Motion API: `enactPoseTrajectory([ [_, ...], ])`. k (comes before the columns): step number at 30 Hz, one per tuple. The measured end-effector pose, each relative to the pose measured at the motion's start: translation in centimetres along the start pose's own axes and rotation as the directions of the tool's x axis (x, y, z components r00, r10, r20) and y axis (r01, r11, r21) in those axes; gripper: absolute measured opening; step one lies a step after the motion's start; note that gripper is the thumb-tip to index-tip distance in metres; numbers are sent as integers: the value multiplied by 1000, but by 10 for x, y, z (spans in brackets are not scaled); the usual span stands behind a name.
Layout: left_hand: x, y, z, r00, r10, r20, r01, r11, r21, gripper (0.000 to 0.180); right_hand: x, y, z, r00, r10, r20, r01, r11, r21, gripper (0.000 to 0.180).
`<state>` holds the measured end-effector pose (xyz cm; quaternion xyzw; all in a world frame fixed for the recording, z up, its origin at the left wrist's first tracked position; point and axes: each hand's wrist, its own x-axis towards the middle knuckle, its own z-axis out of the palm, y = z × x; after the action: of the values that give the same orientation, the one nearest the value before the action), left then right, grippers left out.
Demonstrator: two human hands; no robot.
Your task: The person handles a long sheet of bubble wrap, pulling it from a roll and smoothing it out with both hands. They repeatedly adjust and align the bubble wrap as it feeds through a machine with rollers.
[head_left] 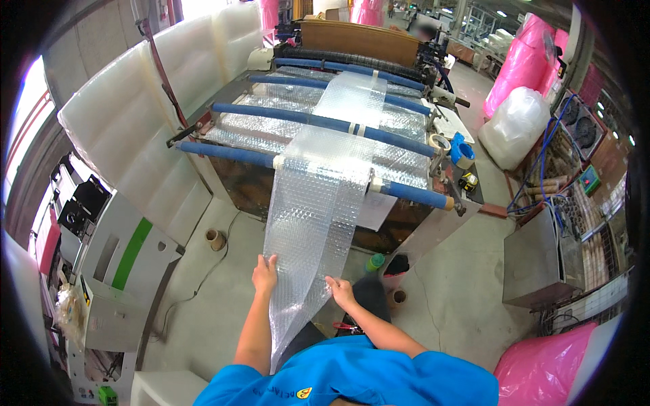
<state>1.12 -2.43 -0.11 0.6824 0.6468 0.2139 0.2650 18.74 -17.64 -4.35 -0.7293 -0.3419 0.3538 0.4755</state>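
A long strip of clear bubble wrap comes over the blue rollers of a machine and hangs down toward my body. My left hand is closed on its left edge, thumb on top. On the right edge, lower down, my right hand pinches the film. Between my hands the bubble wrap narrows and folds, its end trailing against my blue shirt. The front blue roller carries the strip near its middle, and a second blue roller lies behind it.
Blue tape rolls and a yellow tape measure lie at the machine's right side. Cardboard tubes stand on the floor. A green bottle is under the machine's front. At right is a metal cabinet; at left, a grey machine.
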Motion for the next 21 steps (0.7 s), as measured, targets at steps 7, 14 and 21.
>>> enactPoseTrajectory([
  [7, -2, 3, -2, 1000, -1, 6, 1, 996, -94, 48, 2, 10, 1, 999, -50, -7, 51, 998, 28, 42],
  [14, -2, -21, 4, 992, -13, 124, 50, 953, -297, 59, -7, 6, 8, 999, -43, 26, 39, 991, 125, 40],
  [21, 43, 58, 0, 999, 17, 52, -2, 963, -268, 61, 50, -46, -25, 984, -138, -109, 146, 987, 68, 39],
])
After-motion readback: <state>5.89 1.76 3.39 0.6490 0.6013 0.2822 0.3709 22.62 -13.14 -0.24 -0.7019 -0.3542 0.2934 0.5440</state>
